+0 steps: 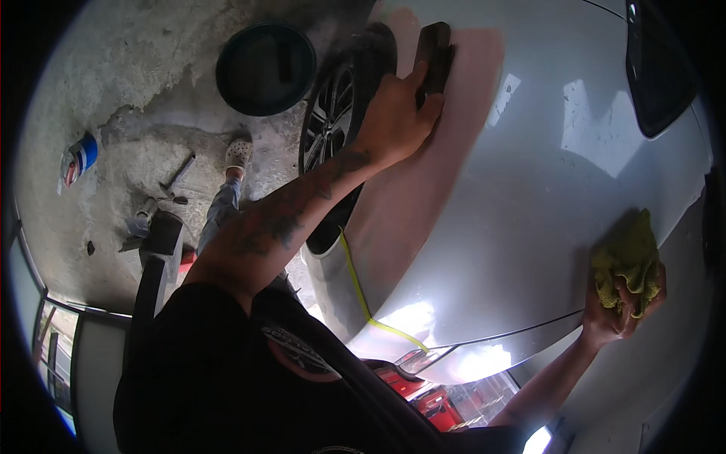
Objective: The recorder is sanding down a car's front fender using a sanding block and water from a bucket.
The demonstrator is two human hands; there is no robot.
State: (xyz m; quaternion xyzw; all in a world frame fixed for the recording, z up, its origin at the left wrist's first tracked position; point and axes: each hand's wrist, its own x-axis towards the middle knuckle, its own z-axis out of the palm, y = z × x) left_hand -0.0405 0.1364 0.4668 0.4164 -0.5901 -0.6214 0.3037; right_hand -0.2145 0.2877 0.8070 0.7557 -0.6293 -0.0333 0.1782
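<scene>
My left hand [401, 117] is closed around a dark, flat sanding block [434, 57], pressed against the silver car panel [522, 197] above the wheel. Beneath and around the block spreads a dull pinkish patch [412, 204] on the paintwork. Over at the right, my right hand [622, 309] grips a bunched yellow-green cloth [628, 261] next to the car's surface. Its fingers are partly hidden by the folds. A strip of yellow tape [355, 280] runs along the panel's lower edge.
Beside the black-spoked wheel [330, 113] sits a round dark basin [265, 69] with liquid in it. A blue can [85, 153], a hammer-like tool [180, 172] and a dark stand [161, 238] are on the stained concrete floor. My foot wears a pale clog [238, 153].
</scene>
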